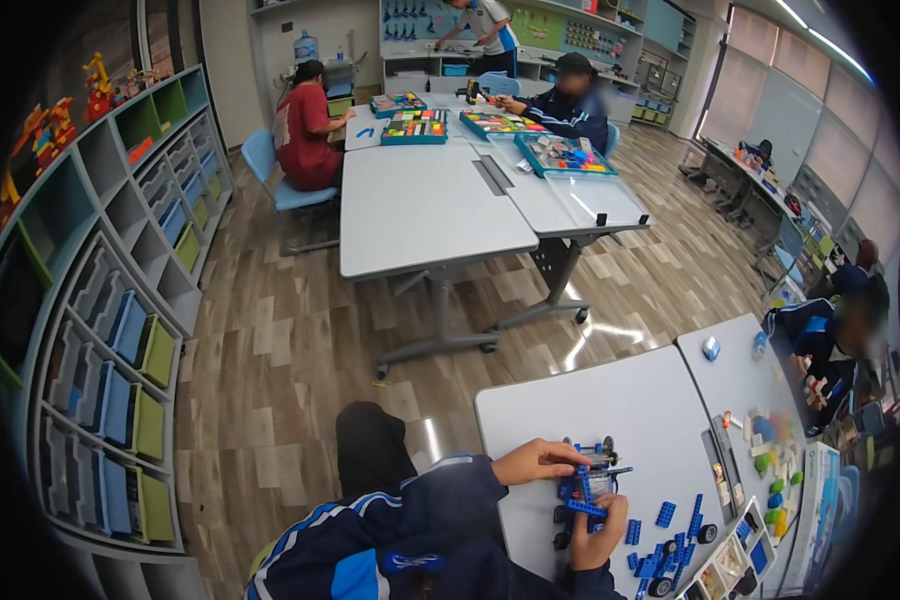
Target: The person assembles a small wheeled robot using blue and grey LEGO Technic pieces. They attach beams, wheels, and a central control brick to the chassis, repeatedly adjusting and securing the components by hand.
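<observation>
A small blue vehicle built of plastic bricks (568,490) stands on the white table below me, with wheels along its sides and a greyish block in its middle. My left hand (542,462) reaches over from its far left, thumb and fingers pinched at the upper end of a blue beam (584,485). From the near side my right hand (600,530) closes on the lower blue piece of the same model. Fingers partly cover where the beams meet. Loose blue bricks and beams (664,514) lie just right of my right hand, among black wheels (708,533).
A white parts tray (711,577) lies near the front edge, beside a white and blue box (818,500). Colourful bricks (776,480) are heaped at the right, near another person (838,345). Farther off, people sit around tables (430,210) with brick trays. Shelves (120,235) line the left.
</observation>
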A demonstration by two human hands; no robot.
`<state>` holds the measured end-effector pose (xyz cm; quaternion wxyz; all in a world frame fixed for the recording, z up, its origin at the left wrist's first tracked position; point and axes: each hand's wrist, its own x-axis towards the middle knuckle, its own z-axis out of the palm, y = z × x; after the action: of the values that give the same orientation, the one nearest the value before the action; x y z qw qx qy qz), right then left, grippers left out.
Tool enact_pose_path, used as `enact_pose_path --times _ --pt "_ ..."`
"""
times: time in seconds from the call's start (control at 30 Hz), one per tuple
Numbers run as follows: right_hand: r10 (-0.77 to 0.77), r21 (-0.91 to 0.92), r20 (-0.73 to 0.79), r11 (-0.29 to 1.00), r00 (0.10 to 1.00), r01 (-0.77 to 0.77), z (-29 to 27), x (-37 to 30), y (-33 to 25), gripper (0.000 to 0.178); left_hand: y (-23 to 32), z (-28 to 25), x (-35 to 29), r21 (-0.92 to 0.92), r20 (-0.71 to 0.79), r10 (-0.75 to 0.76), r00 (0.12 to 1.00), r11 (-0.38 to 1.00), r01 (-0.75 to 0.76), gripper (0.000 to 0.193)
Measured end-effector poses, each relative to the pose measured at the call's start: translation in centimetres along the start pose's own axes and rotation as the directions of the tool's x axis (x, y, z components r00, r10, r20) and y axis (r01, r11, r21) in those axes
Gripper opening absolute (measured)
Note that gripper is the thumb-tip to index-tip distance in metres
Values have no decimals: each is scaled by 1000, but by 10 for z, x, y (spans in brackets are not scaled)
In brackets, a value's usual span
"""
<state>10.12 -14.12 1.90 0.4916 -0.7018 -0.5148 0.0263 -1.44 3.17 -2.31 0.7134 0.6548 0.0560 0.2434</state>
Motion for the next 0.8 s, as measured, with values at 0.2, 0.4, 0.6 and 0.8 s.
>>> enact_pose_path --times 0.2,0.4,0.6,0.8 --pt "-10 -38 14 999 1000 10 5 -8 -2 23 -4 -1 0 7 8 -15 1000 1000 15 31" --pt "-16 -142 -10 990 1000 15 11 -13 -1 24 -8 1 0 22 20 46 999 999 -47 31" --pt "12 -86 -19 996 1000 -14 11 -14 -5 26 -8 2 0 2 16 93 996 996 -93 32" --pt "-19 -80 -31 997 999 17 13 -13 -6 24 -6 4 0 27 -7 88 996 996 -87 30"
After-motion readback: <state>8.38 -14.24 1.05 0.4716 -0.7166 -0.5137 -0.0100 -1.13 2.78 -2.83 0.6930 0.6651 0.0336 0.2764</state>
